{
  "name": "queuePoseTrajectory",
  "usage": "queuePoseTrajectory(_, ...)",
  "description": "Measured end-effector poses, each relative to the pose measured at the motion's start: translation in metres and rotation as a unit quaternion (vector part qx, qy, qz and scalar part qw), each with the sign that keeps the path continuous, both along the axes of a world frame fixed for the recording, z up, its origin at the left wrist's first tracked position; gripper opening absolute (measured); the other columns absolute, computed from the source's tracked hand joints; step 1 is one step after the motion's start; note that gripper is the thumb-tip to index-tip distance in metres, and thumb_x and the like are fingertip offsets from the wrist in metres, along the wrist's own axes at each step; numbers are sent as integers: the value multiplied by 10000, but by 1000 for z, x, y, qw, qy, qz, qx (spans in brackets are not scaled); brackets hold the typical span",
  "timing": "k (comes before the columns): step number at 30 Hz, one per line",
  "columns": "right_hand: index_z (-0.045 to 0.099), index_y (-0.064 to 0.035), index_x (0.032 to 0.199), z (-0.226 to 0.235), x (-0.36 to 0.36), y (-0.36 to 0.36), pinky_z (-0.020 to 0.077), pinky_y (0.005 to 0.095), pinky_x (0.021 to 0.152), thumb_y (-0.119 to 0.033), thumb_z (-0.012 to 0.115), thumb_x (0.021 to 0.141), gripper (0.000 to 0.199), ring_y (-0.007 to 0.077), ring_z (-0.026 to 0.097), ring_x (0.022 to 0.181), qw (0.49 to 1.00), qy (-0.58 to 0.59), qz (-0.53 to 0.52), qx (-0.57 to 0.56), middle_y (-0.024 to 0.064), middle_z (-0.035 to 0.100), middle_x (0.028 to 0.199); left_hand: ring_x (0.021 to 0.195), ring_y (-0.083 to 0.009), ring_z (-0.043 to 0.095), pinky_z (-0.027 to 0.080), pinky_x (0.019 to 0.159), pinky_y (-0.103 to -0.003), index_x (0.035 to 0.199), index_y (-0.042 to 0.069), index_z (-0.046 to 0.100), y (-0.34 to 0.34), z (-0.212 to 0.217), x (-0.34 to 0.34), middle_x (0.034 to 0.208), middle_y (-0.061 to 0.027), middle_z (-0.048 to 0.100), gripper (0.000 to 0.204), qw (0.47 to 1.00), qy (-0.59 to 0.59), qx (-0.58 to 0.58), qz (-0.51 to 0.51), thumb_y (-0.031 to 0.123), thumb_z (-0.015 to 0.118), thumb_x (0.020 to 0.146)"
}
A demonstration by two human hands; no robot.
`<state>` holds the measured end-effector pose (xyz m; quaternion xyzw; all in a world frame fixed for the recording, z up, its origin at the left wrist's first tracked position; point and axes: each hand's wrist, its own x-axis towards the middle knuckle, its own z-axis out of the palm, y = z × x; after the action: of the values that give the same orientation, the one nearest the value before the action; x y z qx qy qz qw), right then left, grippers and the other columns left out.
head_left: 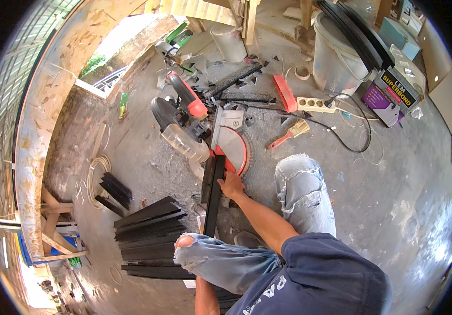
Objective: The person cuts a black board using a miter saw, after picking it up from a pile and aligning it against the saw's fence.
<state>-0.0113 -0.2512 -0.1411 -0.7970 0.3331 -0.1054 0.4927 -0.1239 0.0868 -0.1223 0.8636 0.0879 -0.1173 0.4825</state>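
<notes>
My right hand [231, 185] grips a long black strip [214, 197] close to the red-edged turntable of a miter saw [226, 143]. The strip lies lengthwise against the saw's fence, its near end by my left knee. Behind the saw's metal fence rises its red handle [189, 94], with a clear dust tube [184, 142] on the left. Only my left forearm shows, at the lower edge; the hand is hidden behind my knee. Left of the knee is a fanned stack of black strips [150, 244].
Shorter black pieces [116, 190] lie by a coiled cable [97, 170] on the left. Black offcuts [234, 81] litter the floor beyond the saw. To the right are a paintbrush [289, 134], a power strip [315, 105], a white bucket [336, 58] and a purple-black box [391, 97].
</notes>
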Motion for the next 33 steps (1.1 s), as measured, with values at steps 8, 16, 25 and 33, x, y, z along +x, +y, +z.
queuePoseTrajectory(8,626,0,932,12,-2,3,509,458,747,-327,737,819,363,351,674,832,999,37,27,-7,182,692,859,1020,-210,585,445,927,-349,1123,35,622,9,-17,13,997,-87,668,389,998,-11,66,-7,254,733,822)
queuePoseTrajectory(16,664,-35,944,12,0,-7,513,427,733,-348,747,806,352,305,685,816,996,51,-25,74,125,707,823,1027,-211,576,441,933,-351,1147,42,611,23,-47,35,1013,-85,660,414,981,-57,180,-35,285,727,833)
queuePoseTrajectory(25,688,-60,916,15,2,-11,507,433,708,-377,715,842,327,312,682,801,992,85,-25,85,124,705,812,965,-206,588,478,877,-358,1229,66,551,17,-26,40,1058,-102,649,418,987,103,-98,-68,321,637,910)
queuePoseTrajectory(33,690,-81,859,13,8,-7,502,447,695,-430,715,827,352,323,680,796,991,94,-31,89,120,699,792,880,-204,620,525,776,-355,1311,76,481,-56,63,30,1044,-122,664,438,885,263,-377,75,259,623,939)
